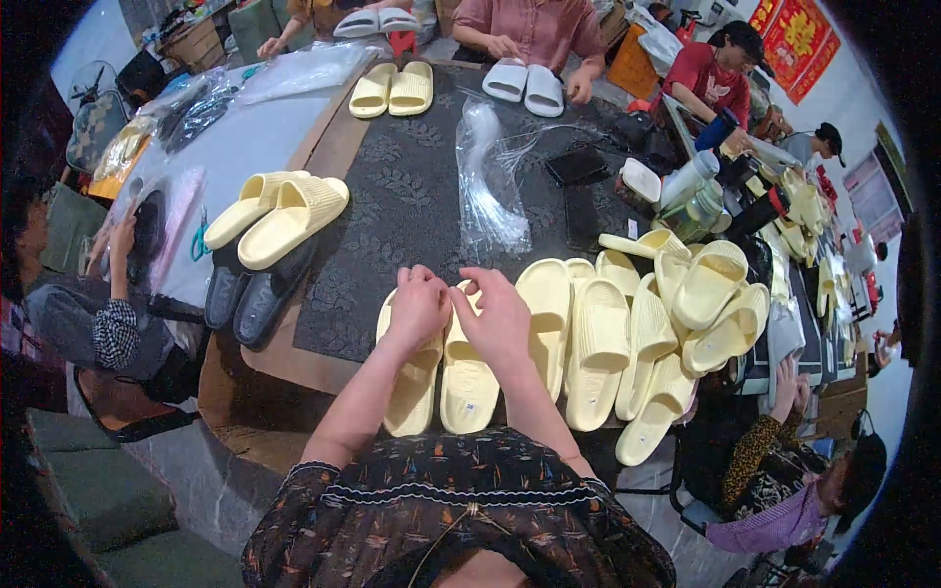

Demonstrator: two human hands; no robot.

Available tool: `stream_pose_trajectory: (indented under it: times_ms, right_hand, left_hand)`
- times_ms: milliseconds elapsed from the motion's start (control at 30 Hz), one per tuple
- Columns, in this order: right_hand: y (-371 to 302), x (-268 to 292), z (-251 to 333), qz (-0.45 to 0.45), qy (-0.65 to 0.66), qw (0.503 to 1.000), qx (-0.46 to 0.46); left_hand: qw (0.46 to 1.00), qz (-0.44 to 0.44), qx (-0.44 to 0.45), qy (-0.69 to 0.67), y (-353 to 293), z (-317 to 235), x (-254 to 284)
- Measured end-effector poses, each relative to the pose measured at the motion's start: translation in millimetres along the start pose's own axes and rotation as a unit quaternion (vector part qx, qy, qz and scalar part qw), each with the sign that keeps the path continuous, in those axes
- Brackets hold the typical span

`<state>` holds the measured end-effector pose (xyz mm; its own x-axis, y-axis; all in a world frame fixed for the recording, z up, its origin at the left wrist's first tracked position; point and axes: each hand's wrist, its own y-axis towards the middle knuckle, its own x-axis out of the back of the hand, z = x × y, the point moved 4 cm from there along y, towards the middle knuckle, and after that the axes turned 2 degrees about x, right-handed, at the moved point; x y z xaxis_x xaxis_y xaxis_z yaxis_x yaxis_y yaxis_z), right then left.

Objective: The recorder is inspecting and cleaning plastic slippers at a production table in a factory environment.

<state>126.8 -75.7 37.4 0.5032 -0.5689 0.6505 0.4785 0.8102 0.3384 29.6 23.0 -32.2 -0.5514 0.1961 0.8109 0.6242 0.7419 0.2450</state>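
Note:
In front of me lie two pale yellow slide sandals side by side, a left slide (410,397) and a right slide (470,392), heels toward me. Over the strap of the first is my left hand (418,312), its fingers curled in a pinch; whatever they hold is too small to make out. My right hand (498,318) hovers over the other strap, thumb and fingers apart, the thumb close to my left hand. Just beyond my hands lies a clear plastic bag (485,186) of thin clear strands.
More yellow slides (598,363) are heaped to my right. At left, a yellow pair (294,223) rests on black slides (265,304). A phone (578,167), bottles (691,176) and a food tub (639,184) stand back right. Co-workers sit around the table.

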Motion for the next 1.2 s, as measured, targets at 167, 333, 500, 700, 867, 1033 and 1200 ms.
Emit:
stream_pose_trajectory:
  times_ms: [167,333,500,700,867,1033,1200]
  right_hand:
    - [0,-15,-16,0.000,0.032,0.998,-0.055]
    - [-12,-25,-42,-0.084,0.052,0.995,0.025]
    - [-10,-32,-44,-0.050,0.147,0.988,0.010]
    - [-18,-27,-45,-0.058,0.221,0.972,-0.044]
    - [-22,-36,-62,-0.048,0.226,0.970,-0.073]
    - [-19,-40,-54,-0.058,0.249,0.964,-0.068]
    - [-17,-38,-58,-0.059,0.244,0.966,-0.065]
  left_hand:
    - [0.994,-0.039,-0.004,-0.099,-1,-1,2]
    - [0.964,-0.097,-0.032,-0.247,1,-10,16]
    - [0.957,-0.116,-0.072,-0.256,1,-7,20]
    - [0.964,-0.094,-0.029,-0.248,-5,-5,13]
    - [0.964,-0.082,-0.060,-0.245,-6,-2,10]
    - [0.956,-0.095,-0.071,-0.268,-7,0,12]
    - [0.954,-0.067,-0.081,-0.282,-4,1,11]
